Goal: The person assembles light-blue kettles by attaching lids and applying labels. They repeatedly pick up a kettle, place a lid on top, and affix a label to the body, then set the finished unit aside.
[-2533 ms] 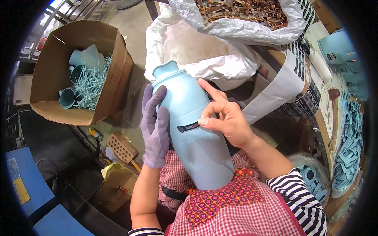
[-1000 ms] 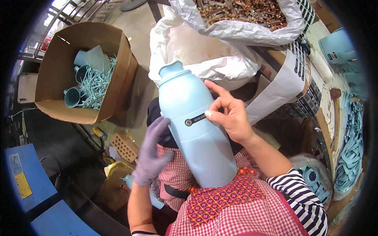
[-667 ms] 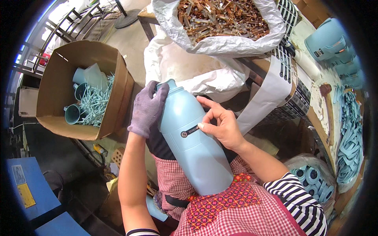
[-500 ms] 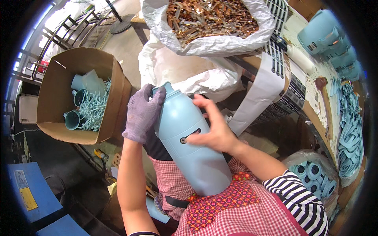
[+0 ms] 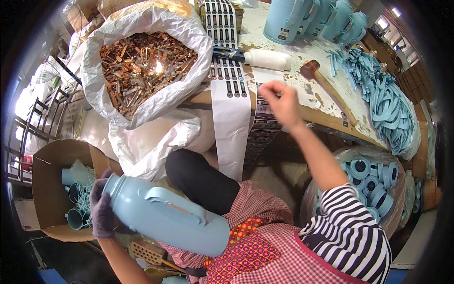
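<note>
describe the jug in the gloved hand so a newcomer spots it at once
Start at the checked apron, bottom centre. Against its left side leans a light-blue jug, its neck held in the gloved left hand. Unlike the upright jugs on the table, it lies tilted, handle facing up.

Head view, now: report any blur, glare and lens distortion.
Head view: right hand looks blurred, while the jug looks crisper; head view: a white glare spot shows among the brown scraps in the open sack; head view: far left washed out by light, corners black from the fisheye lens.
</note>
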The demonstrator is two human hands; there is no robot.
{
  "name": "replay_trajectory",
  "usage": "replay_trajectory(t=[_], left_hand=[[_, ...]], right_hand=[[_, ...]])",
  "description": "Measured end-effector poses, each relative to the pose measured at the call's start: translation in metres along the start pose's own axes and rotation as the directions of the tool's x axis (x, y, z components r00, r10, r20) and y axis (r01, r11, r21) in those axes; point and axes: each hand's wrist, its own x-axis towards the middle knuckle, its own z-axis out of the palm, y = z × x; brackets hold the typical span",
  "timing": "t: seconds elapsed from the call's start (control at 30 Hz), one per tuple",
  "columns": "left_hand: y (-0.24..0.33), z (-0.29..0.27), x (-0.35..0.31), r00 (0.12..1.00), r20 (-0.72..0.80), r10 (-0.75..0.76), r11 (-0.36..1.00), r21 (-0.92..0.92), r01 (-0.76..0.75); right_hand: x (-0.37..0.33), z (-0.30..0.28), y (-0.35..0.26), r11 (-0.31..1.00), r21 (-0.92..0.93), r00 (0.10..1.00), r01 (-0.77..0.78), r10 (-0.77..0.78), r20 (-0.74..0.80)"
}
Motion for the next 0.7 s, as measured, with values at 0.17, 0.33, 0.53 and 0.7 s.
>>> replay_trajectory(t=[0.17, 0.33, 0.53, 0.7], left_hand=[[-0.009, 0.024, 0.018, 0.964, -0.206, -0.168, 0.894, 0.379, 0.237], [-0.036, 0.027, 0.039, 0.997, 0.004, 0.082, 0.781, 0.62, -0.067], [-0.086, 0.025, 0.059, 0.938, -0.24, -0.251, 0.961, 0.056, 0.271], [-0.108, 0.01, 0.049, 0.988, 0.009, 0.155, 0.599, 0.795, -0.101]], right_hand=[[0.056, -0.02, 0.064, 0.918, -0.334, 0.976, 0.214, -0.185, 0.117], [0.049, -0.017, 0.062, 0.97, -0.135, 0.977, 0.203, -0.193, 0.085], [0.037, -0.022, 0.055, 0.843, -0.391, 0.929, 0.369, -0.346, 0.13], [-0.075, 0.021, -0.036, 0.952, -0.081, 0.9, 0.295, -0.248, 0.358]])
